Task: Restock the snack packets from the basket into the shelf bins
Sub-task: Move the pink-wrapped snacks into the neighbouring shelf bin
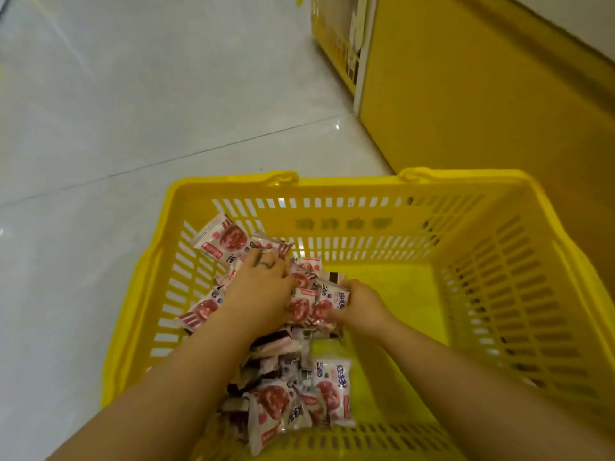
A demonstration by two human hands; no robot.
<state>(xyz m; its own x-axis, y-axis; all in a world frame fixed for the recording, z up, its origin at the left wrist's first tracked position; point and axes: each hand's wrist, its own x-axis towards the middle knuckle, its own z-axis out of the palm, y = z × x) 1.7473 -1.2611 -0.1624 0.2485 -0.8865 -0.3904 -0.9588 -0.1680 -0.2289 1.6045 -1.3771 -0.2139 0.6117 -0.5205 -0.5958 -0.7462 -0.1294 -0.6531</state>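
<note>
**Scooping a handful out of the basket**

Both hands are down in the basket, on the packets heaped along its left side. Left hand: fingers spread and bent over the heap; I cannot tell if they pinch anything. Right hand: fingers curled round a packet's edge. Best, I judge, to press the bunch between both palms, wrappers flat together, before lifting. Packets point every way. The loose packet nearest me lies flat, long axis running away from me.

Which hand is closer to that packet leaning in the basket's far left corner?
Left. The left hand lies just beside the leaning packet; the right hand sits farther right, gripping other packets.
</note>
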